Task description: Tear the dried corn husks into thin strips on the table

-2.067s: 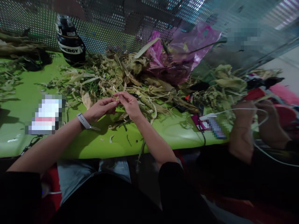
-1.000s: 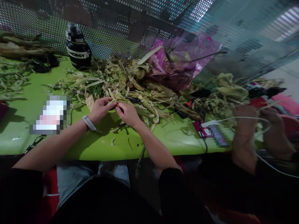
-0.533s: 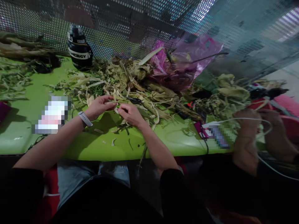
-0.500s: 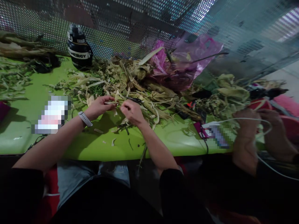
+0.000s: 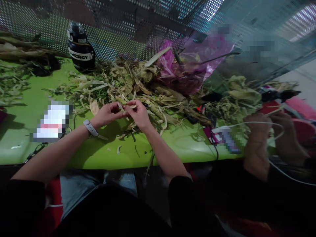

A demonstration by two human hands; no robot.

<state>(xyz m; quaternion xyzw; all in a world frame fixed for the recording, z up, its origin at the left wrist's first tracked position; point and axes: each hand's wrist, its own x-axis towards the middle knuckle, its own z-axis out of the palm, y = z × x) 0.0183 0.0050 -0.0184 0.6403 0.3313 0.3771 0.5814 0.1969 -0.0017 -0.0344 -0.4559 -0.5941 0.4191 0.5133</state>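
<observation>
My left hand [image 5: 107, 114], with a white watch band [image 5: 89, 127] on its wrist, and my right hand [image 5: 138, 113] meet over the green table [image 5: 103, 154]. Both pinch a thin pale husk strip [image 5: 126, 106] between their fingertips. Just beyond them lies a big pile of dry corn husks [image 5: 138, 85], spread across the middle of the table.
A black bottle [image 5: 80, 49] stands at the back left before a perforated metal screen. A pink plastic bag [image 5: 187, 65] lies behind the pile. At the right another person's hands [image 5: 269, 138] work with husks and a white cable [image 5: 249, 124]. More husks lie far left.
My hands have lifted slightly off the pile and come together again on the strip. The view has shifted a little; the other person's hands keep working.
</observation>
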